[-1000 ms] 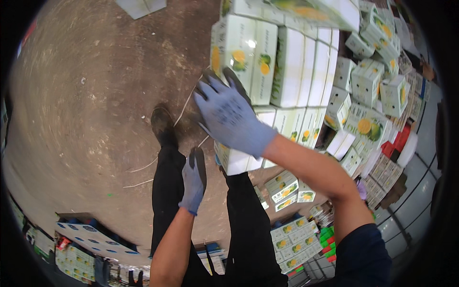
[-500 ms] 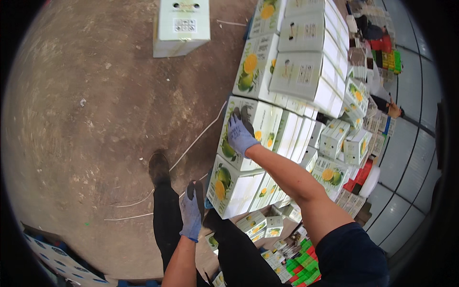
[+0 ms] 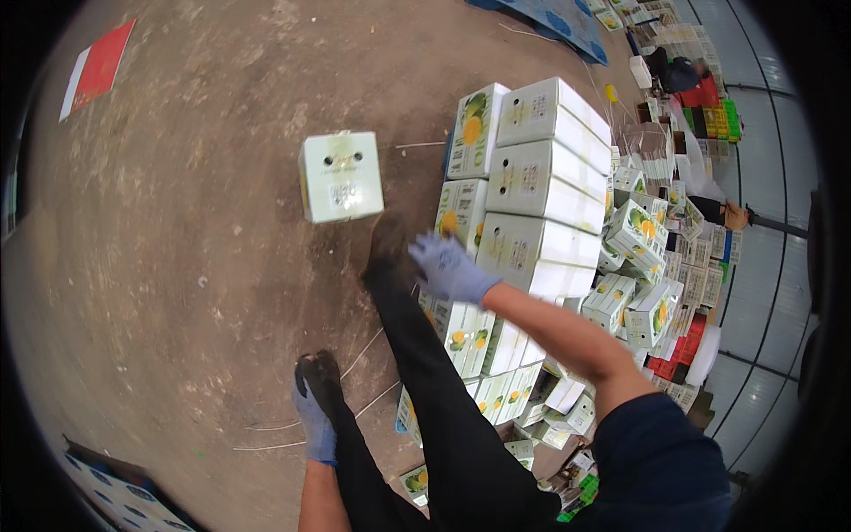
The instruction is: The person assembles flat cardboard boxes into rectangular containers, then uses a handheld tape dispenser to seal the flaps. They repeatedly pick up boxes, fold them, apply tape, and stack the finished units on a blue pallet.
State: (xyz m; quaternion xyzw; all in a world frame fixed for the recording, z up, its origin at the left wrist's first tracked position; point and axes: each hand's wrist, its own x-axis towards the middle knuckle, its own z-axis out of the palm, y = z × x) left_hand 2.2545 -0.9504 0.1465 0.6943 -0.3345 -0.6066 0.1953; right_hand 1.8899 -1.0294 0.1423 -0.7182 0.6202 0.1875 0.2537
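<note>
My right hand [image 3: 450, 268], in a pale blue-grey glove, hovers by the left side of a stack of white fruit cartons. Its fingers are spread with nothing in them; blur hides whether it touches the nearest carton. Low on the left, my left hand [image 3: 315, 417], gloved the same way, hangs beside my leg, empty with fingers extended. On the floor ahead stands a lone white carton [image 3: 341, 182] with two round holes and a printed label, apart from both hands. The stacked cartons [image 3: 525, 177] bear green and orange fruit pictures and tape strips.
Thin white straps [image 3: 359, 355] lie on the brown floor near my feet. A blue pallet [image 3: 558, 27] is at the far side, a red-and-white sheet [image 3: 99, 71] at far left. Loose cartons [image 3: 636, 229] pile up right of the stack. Another person's arm [image 3: 722, 213] shows at far right.
I have stepped forward, and the lone carton now appears closer and lower in view. My right hand has come off the stacked carton's top. My left hand has swung back to the left.
</note>
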